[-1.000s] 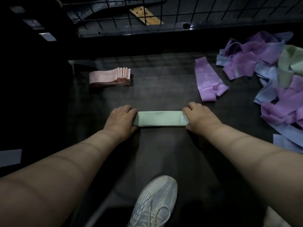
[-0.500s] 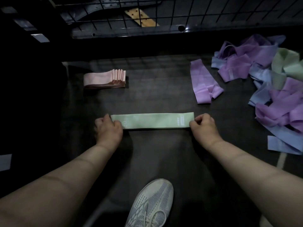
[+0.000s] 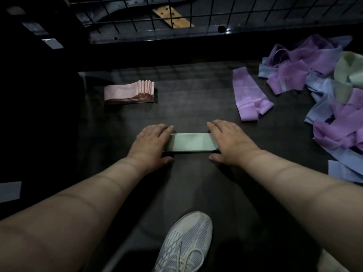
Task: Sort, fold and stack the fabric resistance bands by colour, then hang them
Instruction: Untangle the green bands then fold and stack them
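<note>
1. Head view: the folded green band lies flat on the dark surface.
2. The left hand and right hand press its ends, fingers straight, gripping nothing.
3. The pink stack sits beyond it to the left; the unsorted pile lies to its right.

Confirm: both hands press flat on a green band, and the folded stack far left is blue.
Head view: the folded stack is pink, not blue. The left hand and right hand do press flat on the green band.

A white sneaker points toward a black wire grid.
</note>
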`<state>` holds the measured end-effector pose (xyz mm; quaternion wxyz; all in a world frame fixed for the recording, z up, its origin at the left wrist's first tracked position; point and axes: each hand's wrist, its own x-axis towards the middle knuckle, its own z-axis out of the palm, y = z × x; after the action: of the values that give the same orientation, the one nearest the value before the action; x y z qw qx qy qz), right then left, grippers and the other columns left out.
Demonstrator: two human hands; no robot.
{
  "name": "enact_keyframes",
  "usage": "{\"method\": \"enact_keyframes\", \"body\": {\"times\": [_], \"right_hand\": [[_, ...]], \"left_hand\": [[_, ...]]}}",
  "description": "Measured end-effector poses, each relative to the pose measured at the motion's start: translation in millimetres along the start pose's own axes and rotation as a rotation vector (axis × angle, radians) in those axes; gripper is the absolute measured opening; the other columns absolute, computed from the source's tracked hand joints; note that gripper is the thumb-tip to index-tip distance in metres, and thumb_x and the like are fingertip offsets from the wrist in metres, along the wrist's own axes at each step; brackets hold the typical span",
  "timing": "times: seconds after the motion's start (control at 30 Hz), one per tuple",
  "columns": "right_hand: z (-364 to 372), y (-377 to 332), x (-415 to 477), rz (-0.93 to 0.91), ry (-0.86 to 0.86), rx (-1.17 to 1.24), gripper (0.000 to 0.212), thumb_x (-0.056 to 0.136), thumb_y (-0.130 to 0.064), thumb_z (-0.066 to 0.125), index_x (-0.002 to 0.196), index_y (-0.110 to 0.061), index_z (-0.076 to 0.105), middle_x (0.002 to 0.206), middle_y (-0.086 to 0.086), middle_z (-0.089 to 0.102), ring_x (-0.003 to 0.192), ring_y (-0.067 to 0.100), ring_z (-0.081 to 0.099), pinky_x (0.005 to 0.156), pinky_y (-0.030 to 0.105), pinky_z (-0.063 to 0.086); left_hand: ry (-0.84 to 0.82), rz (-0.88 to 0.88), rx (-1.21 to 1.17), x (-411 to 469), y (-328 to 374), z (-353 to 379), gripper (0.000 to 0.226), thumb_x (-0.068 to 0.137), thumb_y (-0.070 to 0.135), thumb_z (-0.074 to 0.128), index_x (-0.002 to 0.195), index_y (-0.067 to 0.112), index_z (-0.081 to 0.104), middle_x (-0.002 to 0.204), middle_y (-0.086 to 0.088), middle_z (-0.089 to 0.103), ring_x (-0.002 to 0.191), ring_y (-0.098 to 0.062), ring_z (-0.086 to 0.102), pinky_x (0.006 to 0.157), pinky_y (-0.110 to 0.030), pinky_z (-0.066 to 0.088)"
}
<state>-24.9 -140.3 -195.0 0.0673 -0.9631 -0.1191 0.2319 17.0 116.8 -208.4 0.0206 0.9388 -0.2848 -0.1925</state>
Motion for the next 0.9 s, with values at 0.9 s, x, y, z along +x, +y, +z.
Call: {"method": "enact_keyframes", "body": {"times": [0.9], "right_hand": [[21.7, -10.9, 6.5, 0.099, 0.132, 0.082, 0.077, 0.085, -0.05, 0.058, 0.146, -0.009, 0.035, 0.147, 0.016, 0.033, 0.136, 0.035, 0.031, 0.114, 0.044, 0.019]], "left_hand": [[0.035, -0.139, -0.054, 7.6, 15.9, 7.5, 0.08, 0.084, 0.056, 0.057, 0.149, 0.021, 0.027, 0.146, -0.006, 0.033, 0.137, -0.026, 0.029, 0.116, -0.043, 0.016]]}}
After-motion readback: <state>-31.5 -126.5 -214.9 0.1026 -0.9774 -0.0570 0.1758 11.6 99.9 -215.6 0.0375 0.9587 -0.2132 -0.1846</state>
